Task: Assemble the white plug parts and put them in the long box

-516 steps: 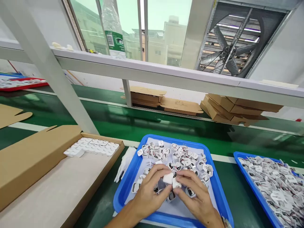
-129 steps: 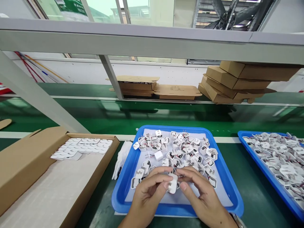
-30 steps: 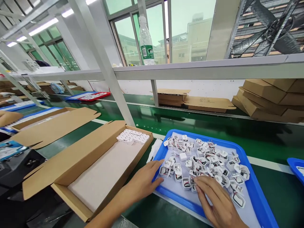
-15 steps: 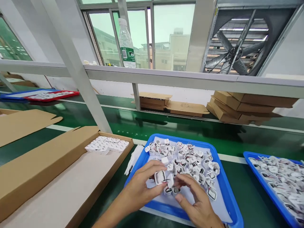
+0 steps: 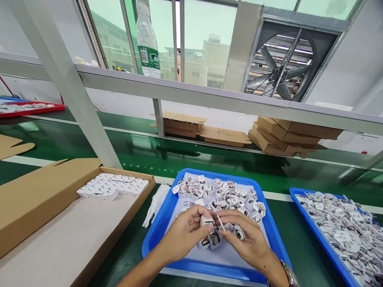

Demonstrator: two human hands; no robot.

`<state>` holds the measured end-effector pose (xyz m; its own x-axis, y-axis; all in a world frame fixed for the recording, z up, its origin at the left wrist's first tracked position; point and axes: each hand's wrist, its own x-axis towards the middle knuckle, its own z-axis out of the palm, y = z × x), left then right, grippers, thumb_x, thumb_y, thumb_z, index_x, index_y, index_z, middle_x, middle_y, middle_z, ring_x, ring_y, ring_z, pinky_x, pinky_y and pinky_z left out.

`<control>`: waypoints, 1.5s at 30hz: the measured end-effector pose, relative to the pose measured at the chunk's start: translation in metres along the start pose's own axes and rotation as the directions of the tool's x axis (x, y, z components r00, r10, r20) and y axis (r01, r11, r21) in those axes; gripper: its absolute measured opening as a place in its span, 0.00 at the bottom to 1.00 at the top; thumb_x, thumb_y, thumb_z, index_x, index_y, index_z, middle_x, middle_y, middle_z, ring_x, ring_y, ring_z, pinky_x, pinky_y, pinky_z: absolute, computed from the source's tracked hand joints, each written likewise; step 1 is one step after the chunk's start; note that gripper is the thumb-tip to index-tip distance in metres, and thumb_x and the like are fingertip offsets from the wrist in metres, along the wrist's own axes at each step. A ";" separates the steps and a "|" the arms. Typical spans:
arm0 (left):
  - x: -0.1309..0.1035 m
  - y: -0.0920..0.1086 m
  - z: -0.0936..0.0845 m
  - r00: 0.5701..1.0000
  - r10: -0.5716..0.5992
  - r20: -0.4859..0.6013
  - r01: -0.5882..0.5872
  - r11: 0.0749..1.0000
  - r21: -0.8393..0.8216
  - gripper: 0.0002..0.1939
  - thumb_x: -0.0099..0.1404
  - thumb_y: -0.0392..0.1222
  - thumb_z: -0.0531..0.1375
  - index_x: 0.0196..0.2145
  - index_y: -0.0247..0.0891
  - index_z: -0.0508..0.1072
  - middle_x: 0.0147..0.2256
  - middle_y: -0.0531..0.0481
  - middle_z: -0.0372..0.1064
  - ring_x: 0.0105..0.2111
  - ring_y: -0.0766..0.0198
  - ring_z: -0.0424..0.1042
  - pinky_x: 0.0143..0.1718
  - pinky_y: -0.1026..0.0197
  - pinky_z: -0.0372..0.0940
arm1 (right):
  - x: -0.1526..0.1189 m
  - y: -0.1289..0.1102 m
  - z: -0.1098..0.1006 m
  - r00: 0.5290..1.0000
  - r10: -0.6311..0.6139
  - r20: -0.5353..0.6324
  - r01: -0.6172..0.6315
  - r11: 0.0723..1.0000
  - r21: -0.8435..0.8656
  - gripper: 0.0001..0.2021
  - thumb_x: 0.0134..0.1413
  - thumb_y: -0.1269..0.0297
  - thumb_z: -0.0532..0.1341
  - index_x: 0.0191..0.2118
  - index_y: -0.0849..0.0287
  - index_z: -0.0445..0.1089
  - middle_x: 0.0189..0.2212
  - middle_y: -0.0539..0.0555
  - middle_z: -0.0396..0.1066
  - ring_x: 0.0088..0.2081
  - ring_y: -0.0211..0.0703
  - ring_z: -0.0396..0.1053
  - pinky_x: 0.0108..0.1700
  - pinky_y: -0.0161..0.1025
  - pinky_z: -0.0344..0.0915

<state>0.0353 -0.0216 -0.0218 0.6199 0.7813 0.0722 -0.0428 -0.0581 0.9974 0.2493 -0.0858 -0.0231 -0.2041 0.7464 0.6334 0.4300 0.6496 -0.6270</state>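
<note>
Over the blue tray [image 5: 206,265], my left hand [image 5: 187,231] grips a small white housing [image 5: 207,221] between thumb and fingers. Close beside it, my right hand [image 5: 247,237] pinches a thin white piece [image 5: 220,223], seen edge-on. Small dark and red parts show between the two pieces. Many white housings [image 5: 233,193] with dark and red wires inside lie on the tray's pale liner, some just below my hands. My fingers partly hide the held pieces.
An open cardboard box [image 5: 140,207] with rows of white pieces [image 5: 113,185] is at the left. A white glove [image 5: 157,203] lies beside the tray. Another blue tray [image 5: 318,235] of wired parts stands right. A bottle [image 5: 148,44] stands on the rail [image 5: 191,91] above.
My right hand has closed on the thin white piece, and both hands are closer together. The housing in my left hand has turned. The view has shifted to the right.
</note>
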 end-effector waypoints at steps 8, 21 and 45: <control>-0.005 -0.023 -0.004 0.928 0.350 -0.130 -0.268 0.865 0.424 0.16 0.68 0.37 0.62 0.52 0.48 0.78 0.50 0.44 0.76 0.52 0.53 0.74 0.55 0.53 0.70 | -0.014 0.000 0.010 0.994 -0.026 0.103 0.034 0.997 -0.074 0.20 0.65 0.79 0.61 0.57 0.52 0.70 0.56 0.60 0.73 0.55 0.48 0.75 0.55 0.42 0.75; -0.005 -0.041 0.003 0.849 0.515 -0.120 -0.403 0.777 0.485 0.13 0.67 0.27 0.62 0.44 0.42 0.78 0.44 0.46 0.75 0.43 0.61 0.78 0.43 0.64 0.72 | -0.030 -0.001 0.027 0.997 0.055 0.056 -0.055 0.999 -0.002 0.22 0.64 0.79 0.63 0.59 0.54 0.67 0.54 0.59 0.74 0.56 0.48 0.73 0.62 0.44 0.70; -0.006 -0.058 0.019 0.933 0.160 -0.322 -0.233 0.951 -0.205 0.02 0.63 0.38 0.70 0.35 0.41 0.83 0.41 0.45 0.79 0.41 0.60 0.81 0.40 0.65 0.75 | -0.027 -0.001 0.024 0.967 -0.243 0.078 0.256 0.914 -0.315 0.17 0.64 0.82 0.60 0.56 0.68 0.70 0.48 0.66 0.78 0.52 0.52 0.75 0.54 0.49 0.76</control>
<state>0.0490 -0.0350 -0.0799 0.3199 0.9198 0.2274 -0.3456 -0.1102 0.9319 0.2335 -0.1027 -0.0505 -0.3710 0.5748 0.7294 0.6175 0.7393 -0.2686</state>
